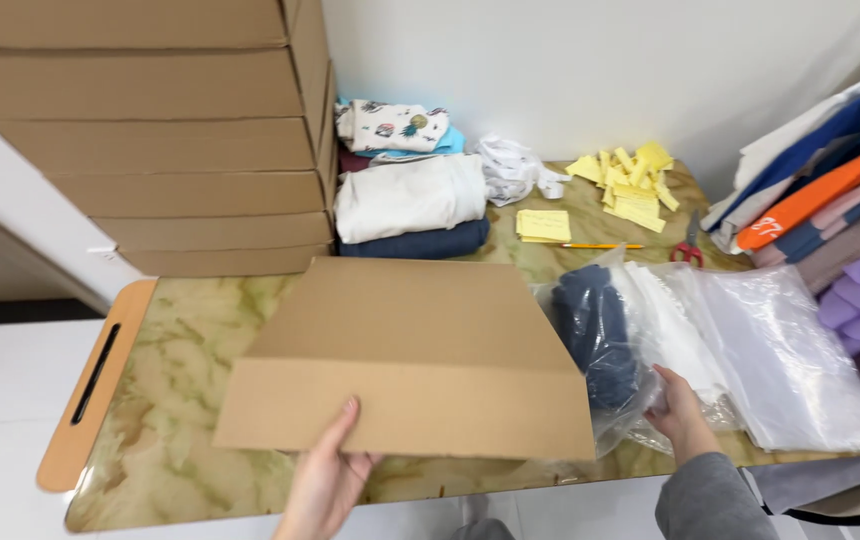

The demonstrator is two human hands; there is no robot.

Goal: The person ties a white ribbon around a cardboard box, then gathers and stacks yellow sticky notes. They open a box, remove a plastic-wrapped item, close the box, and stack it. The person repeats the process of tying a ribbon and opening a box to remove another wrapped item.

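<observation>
brown flat cardboard box (410, 360), near edge of marbled green counter (180, 400): unopened, left hand (325, 480) gripping its rim. right hand (680, 415) closed on clear plastic bag of navy clothing (605, 345), not yet boxed.

This looks like a small packing room for clothing orders. Flat cardboard boxes (150, 130) stand stacked at the far left corner of a marble-patterned table (180, 330); folded garments (410, 195) lie along its far edge, and more folded fabric (840, 200) is heaped at the right. Clear plastic bags (770, 350), yellow paper slips (630, 185), a pencil (600, 246) and red-handled scissors (688, 250) lie among them.
</observation>
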